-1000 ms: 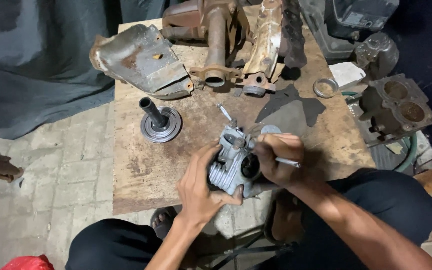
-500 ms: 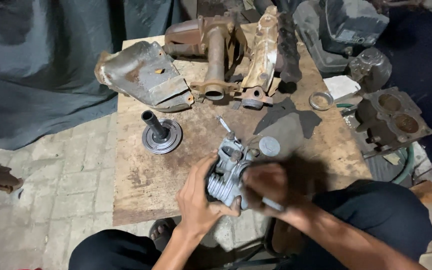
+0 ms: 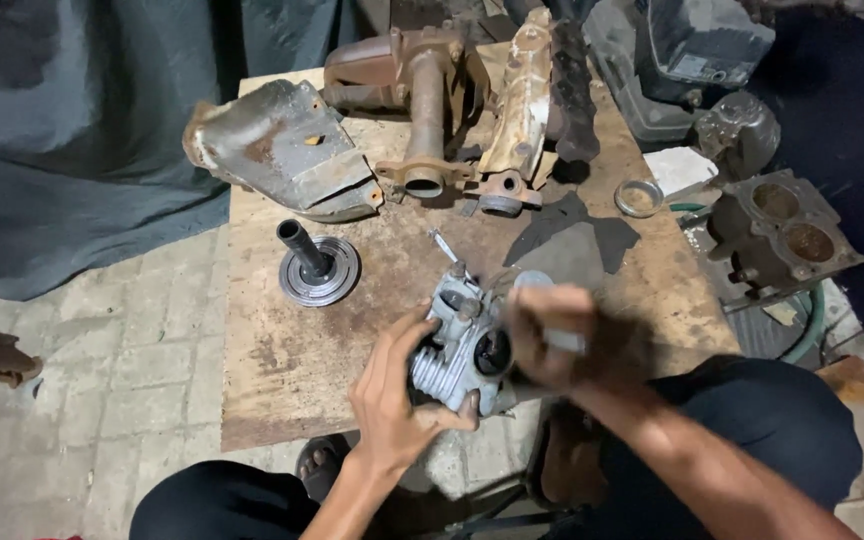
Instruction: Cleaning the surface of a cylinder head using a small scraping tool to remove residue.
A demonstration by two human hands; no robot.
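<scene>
Carburettor held at the near edge of the bench

Your left hand point(image 3: 392, 400) is closed around the grey carburettor point(image 3: 462, 350), keeping it tilted over the bench point(image 3: 282, 350) edge. Your right hand point(image 3: 552, 335), blurred, presses against its right side, curled on something slim I cannot make out. If the left grip loosens, the carburettor could drop off the edge onto the paved floor point(image 3: 102, 340).

A small pale rectangular label point(image 3: 697, 68) sits on the dark grey casing point(image 3: 697, 40) beyond the table.
</scene>
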